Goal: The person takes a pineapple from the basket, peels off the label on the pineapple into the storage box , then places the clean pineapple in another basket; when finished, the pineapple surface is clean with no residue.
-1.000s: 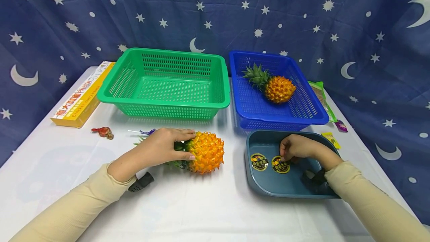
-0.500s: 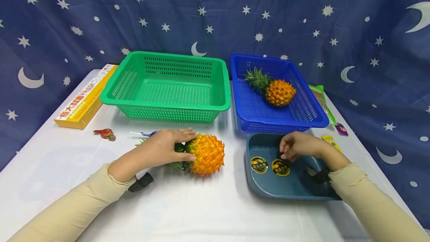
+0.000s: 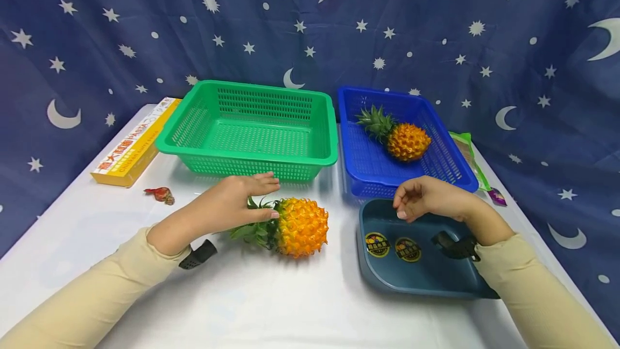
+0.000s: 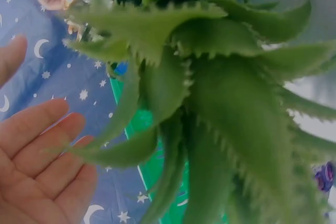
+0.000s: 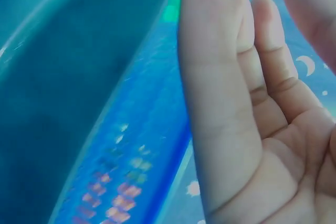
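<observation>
A pineapple (image 3: 302, 229) lies on its side on the white table, orange fruit to the right and leafy crown to the left. My left hand (image 3: 225, 204), fingers straight, hovers over the crown with nothing in its grasp; in the left wrist view, green leaves (image 4: 231, 93) fill the middle beside the fingers. Above the far rim of a dark teal tub (image 3: 436, 276) is my right hand (image 3: 431, 198), its fingers loosely bent and holding nothing. Two round stickers (image 3: 408, 250) show inside the tub. A second pineapple (image 3: 408, 142) lies in the blue basket (image 3: 358, 158).
A green basket (image 3: 261, 158) stands at the back, left of the blue one. To its left lies a yellow pasta box (image 3: 135, 147), with a small red wrapped item (image 3: 161, 194) in front. A green-edged packet (image 3: 470, 158) and purple packet (image 3: 497, 196) lie at right.
My left hand has lifted off the pineapple, its fingers spreading. My right hand has risen from inside the tub to above its rim. The head view has tilted slightly upward.
</observation>
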Demonstrator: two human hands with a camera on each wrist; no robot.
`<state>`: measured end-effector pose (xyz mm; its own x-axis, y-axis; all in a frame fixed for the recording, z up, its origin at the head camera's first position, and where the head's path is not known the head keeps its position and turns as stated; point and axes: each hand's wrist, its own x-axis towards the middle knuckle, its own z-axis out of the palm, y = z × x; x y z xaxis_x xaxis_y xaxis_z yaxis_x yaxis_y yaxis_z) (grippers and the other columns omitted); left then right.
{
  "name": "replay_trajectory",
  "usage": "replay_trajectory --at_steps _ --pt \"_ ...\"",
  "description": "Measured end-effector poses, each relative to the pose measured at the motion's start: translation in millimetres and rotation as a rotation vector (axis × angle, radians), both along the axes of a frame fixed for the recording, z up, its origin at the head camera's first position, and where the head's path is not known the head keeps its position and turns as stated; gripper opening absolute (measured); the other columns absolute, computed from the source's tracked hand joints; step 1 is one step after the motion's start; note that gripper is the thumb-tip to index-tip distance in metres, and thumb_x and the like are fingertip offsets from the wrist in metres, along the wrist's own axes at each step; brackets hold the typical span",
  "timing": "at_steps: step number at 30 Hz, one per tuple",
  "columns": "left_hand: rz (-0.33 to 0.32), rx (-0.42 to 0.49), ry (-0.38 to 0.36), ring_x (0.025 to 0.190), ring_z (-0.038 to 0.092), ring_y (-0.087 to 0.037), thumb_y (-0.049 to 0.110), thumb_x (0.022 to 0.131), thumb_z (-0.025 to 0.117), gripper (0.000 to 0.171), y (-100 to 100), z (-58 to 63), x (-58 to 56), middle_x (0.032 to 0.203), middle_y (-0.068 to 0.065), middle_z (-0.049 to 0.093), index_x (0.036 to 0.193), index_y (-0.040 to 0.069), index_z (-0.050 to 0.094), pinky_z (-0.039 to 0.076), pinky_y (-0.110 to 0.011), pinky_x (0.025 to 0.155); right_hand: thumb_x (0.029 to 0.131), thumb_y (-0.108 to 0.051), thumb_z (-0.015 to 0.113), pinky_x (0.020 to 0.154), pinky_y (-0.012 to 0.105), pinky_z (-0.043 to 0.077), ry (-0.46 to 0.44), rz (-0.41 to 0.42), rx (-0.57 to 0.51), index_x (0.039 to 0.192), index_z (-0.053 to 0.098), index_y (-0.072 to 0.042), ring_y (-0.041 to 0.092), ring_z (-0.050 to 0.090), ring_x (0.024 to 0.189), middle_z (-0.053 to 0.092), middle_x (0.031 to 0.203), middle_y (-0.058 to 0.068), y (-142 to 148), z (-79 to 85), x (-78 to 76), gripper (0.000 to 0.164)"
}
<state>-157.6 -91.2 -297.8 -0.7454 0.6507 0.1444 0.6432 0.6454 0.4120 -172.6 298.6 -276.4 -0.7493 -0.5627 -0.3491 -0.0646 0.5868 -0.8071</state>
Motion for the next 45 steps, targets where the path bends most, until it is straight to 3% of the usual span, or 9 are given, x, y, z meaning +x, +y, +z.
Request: replay_trajectory --at_steps 14,17,25,29,31,35,37,41,45 --pt "0.083 0.025 0.027 0.132 0.038 -0.028 0.029 0.085 0.066 0.052 -18 10.0 -21.0 0.137 -0.013 0.047 0.129 0.005 0.054 0.049 -0.042 0.089 0.081 -0.011 0.07 0.074 0.03 0.053 0.077 0.085 0.012 0.097 0.06 0.004 0.019 0.06 0.078 0.063 0.085 0.006 -66 16.9 -0.9 0.023" --pt "0.099 0.027 0.028 0.132 0.037 -0.029 0.028 0.086 0.065 0.051 -22 7.4 -25.4 0.137 -0.015 0.046 0.129 0.004 0.054 0.043 -0.047 0.097 0.081 -0.01 0.07 0.074 0.031 0.052 0.096 0.106 0.008 0.096 0.062 0.001 0.021 0.059 0.079 0.063 0.085 0.006 -80 19.5 -2.5 0.02" --pt "0.169 0.046 0.022 0.131 0.037 -0.032 0.027 0.087 0.065 0.051 -37 3.8 -37.4 0.138 -0.016 0.045 0.129 0.002 0.053 0.042 -0.05 0.098 0.082 -0.01 0.069 0.076 0.033 0.051 0.14 0.182 0.012 0.097 0.064 -0.002 0.018 0.062 0.085 0.065 0.093 0.01 -112 20.9 -6.5 0.017" --pt "0.185 0.073 0.034 0.13 0.039 -0.031 0.028 0.086 0.065 0.048 -42 5.2 -44.6 0.135 -0.016 0.049 0.127 0.004 0.056 0.047 -0.046 0.089 0.083 -0.01 0.068 0.078 0.032 0.052 0.132 0.198 0.021 0.101 0.065 -0.002 0.016 0.063 0.088 0.067 0.094 0.007 -124 18.1 -8.8 0.02" --pt "0.189 0.094 0.042 0.13 0.04 -0.031 0.029 0.086 0.066 0.047 -44 5.6 -48.0 0.135 -0.015 0.049 0.126 0.005 0.058 0.049 -0.039 0.075 0.083 -0.01 0.067 0.079 0.032 0.052 0.131 0.193 0.014 0.104 0.064 -0.001 0.016 0.063 0.091 0.067 0.098 0.009 -129 16.2 -9.7 0.022" --pt "0.2 0.131 0.047 0.13 0.041 -0.029 0.033 0.085 0.066 0.049 -47 4.7 -53.6 0.138 -0.014 0.046 0.126 0.008 0.058 0.041 -0.031 0.057 0.084 -0.012 0.068 0.079 0.031 0.053 0.156 0.164 -0.001 0.109 0.064 -0.003 0.018 0.061 0.097 0.066 0.106 0.011 -137 10.1 -11.5 0.027" --pt "0.212 0.142 0.036 0.13 0.041 -0.028 0.034 0.085 0.066 0.05 -48 3.6 -56.1 0.139 -0.013 0.045 0.127 0.009 0.057 0.044 -0.033 0.06 0.084 -0.013 0.068 0.082 0.031 0.053 0.154 0.145 -0.007 0.113 0.063 -0.004 0.02 0.06 0.103 0.064 0.112 0.012 -141 5.6 -12.7 0.031" --pt "0.239 0.148 0.017 0.131 0.039 -0.03 0.034 0.085 0.066 0.051 -53 0.5 -62.2 0.139 -0.014 0.045 0.128 0.009 0.056 0.047 -0.046 0.089 0.085 -0.017 0.067 0.09 0.032 0.05 0.129 0.12 0.007 0.123 0.057 -0.008 0.025 0.053 0.117 0.056 0.126 0.011 -149 -5.0 -14.7 0.04" --pt "0.267 0.133 -0.002 0.125 0.045 -0.033 0.035 0.085 0.065 0.052 -58 -1.3 -67.7 0.139 -0.015 0.045 0.128 0.009 0.056 0.044 -0.05 0.094 0.086 -0.023 0.065 0.102 0.037 0.041 0.149 0.162 0.053 0.13 0.052 -0.011 0.026 0.044 0.127 0.05 0.134 0.008 -155 -12.6 -15.1 0.047"
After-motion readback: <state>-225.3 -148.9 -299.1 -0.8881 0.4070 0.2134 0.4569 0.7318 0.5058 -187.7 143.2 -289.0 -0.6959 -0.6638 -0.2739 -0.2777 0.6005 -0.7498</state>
